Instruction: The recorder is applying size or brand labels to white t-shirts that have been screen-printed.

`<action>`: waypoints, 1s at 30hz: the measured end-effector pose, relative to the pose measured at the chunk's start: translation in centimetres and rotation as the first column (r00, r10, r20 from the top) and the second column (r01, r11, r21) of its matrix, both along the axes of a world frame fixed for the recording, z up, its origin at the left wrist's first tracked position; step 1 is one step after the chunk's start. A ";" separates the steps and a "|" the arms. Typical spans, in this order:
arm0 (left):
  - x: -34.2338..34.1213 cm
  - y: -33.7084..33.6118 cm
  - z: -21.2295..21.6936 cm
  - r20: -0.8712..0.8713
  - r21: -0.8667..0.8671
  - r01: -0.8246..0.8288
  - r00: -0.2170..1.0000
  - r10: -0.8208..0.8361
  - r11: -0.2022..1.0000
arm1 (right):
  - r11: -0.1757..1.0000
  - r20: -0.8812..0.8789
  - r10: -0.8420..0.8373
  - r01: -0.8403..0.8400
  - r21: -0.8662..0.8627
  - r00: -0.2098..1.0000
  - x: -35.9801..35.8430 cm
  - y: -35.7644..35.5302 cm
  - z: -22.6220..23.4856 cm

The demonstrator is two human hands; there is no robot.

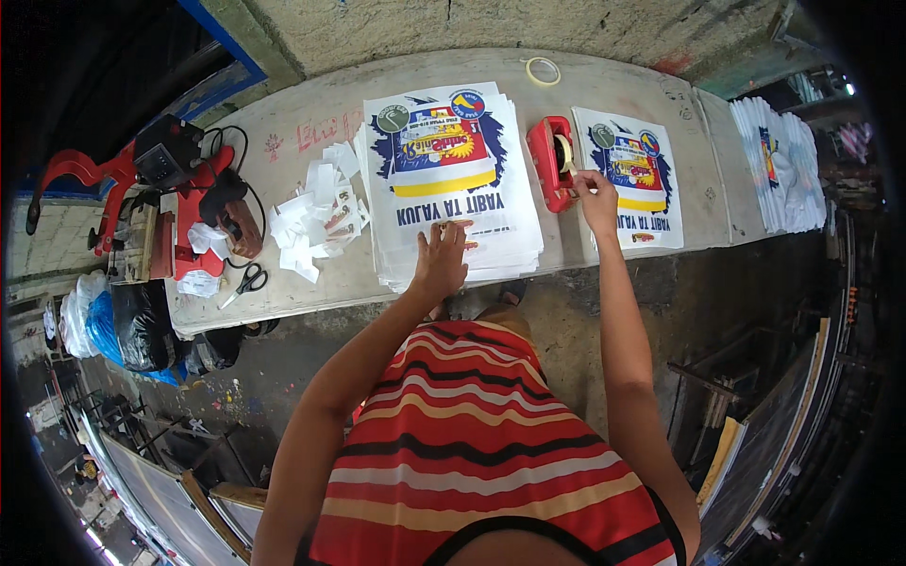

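My left hand lies flat with its fingers outstretched on the lower part of a thick stack of printed transfer sheets. These are pale and carry an upside-down blue, red and yellow design. Near those fingertips is a small coloured print; I cannot tell whether it is loose. My right hand pinches the end of the tape at a red tape dispenser, whose roll of tape shows on its right side. Just beyond that hand lies a smaller pile of the same sheets.
Small paper scraps are heaped left of the stack. Scissors and a red heat press with a black cable stand farther left. A tape roll lies by the wall. Folded white printed bags or fabric sit far right.
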State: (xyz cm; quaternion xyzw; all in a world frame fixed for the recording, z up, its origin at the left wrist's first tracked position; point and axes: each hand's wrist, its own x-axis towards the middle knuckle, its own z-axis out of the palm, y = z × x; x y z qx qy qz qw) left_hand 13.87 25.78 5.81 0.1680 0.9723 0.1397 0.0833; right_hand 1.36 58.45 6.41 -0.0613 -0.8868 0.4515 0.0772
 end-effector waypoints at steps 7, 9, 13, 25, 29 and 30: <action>0.1 0.1 -0.5 -0.011 -0.026 -0.002 1.000 0.001 1.000 | 0.953 0.190 -0.112 0.159 -0.256 0.975 2.9 0.6 -0.3; 0.2 -0.1 -0.5 -0.005 -0.022 -0.007 1.000 0.007 1.000 | 0.929 0.219 -0.082 0.155 -0.336 0.972 3.1 0.6 -0.6; 0.0 0.0 -0.1 0.005 0.006 0.003 1.000 -0.003 1.000 | 0.864 0.181 -0.021 0.109 -0.491 0.983 3.4 1.6 -2.5; 0.0 -0.3 -0.3 0.064 0.026 -0.005 0.998 0.004 1.000 | 0.965 0.144 0.124 -0.153 0.214 0.982 7.6 2.7 -2.7; 0.6 0.6 0.1 0.021 -0.030 -0.049 0.999 0.050 0.998 | 0.975 0.200 0.215 -0.200 -0.092 0.956 9.5 -1.0 -0.8; 0.6 0.6 0.2 0.023 -0.027 -0.050 0.998 0.050 0.998 | 0.976 0.203 0.215 -0.200 -0.090 0.955 9.4 -2.2 -0.5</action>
